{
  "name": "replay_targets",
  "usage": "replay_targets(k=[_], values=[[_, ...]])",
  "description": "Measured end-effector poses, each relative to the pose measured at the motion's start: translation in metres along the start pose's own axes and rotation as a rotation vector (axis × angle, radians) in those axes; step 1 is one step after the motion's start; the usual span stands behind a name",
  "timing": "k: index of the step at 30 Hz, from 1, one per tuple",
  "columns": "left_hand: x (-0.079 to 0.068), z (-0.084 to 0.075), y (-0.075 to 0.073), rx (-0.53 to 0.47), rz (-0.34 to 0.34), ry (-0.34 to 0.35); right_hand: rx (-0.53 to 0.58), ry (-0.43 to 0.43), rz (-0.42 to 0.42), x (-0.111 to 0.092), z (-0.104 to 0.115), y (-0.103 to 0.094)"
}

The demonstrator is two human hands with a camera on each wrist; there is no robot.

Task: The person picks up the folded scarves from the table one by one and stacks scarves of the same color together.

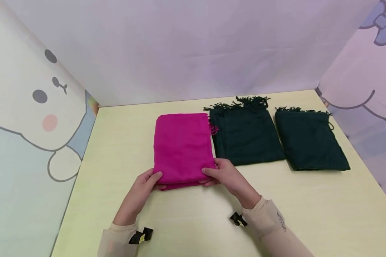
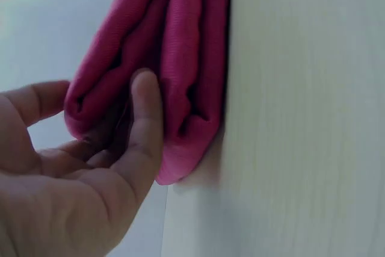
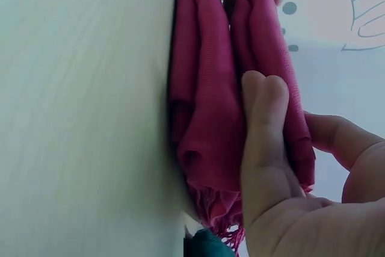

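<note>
A folded magenta scarf (image 1: 184, 147) with a short fringe lies in front of me on the table. My left hand (image 1: 140, 190) pinches its near left corner, thumb on top. At the near right corner my right hand (image 1: 232, 178) grips the cloth in the same way. In the left wrist view, the fingers (image 2: 143, 124) reach in between the upper and lower folds. The right wrist view has the fingers (image 3: 264, 130) likewise under the upper fold, while the lower fold rests on the table.
Right of the magenta scarf lies a dark green folded cloth (image 1: 249, 134) with fringe along its far edge. Another dark green folded cloth (image 1: 310, 141) sits farther right. The pale wooden table (image 1: 115, 142) meets a draped backdrop (image 1: 186, 53) at its far edge.
</note>
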State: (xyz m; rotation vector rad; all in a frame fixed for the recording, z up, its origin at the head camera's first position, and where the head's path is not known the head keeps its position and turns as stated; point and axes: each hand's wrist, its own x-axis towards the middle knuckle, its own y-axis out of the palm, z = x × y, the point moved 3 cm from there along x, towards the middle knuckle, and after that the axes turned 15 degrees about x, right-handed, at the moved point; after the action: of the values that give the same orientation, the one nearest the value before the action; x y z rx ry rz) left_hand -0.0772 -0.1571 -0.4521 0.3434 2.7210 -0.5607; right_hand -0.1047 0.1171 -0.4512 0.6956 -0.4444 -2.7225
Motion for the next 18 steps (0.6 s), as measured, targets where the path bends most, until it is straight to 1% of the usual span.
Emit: replay_targets(k=[4, 7, 13, 18], values=[[0.001, 0.000, -0.001, 0.098, -0.063, -0.044, -0.068, 0.004, -0.035, 0.000, 0.000, -0.001], [0.002, 0.000, -0.003, 0.183, -0.088, -0.060, -0.135, 0.011, -0.070, -0.001, 0.003, -0.004], [0.001, -0.001, -0.005, 0.350, -0.084, -0.076, -0.304, 0.023, -0.136, -0.002, 0.009, -0.010], [0.000, 0.000, -0.006, 0.503, -0.071, -0.071, -0.414, 0.021, -0.159, -0.002, 0.011, -0.011]])
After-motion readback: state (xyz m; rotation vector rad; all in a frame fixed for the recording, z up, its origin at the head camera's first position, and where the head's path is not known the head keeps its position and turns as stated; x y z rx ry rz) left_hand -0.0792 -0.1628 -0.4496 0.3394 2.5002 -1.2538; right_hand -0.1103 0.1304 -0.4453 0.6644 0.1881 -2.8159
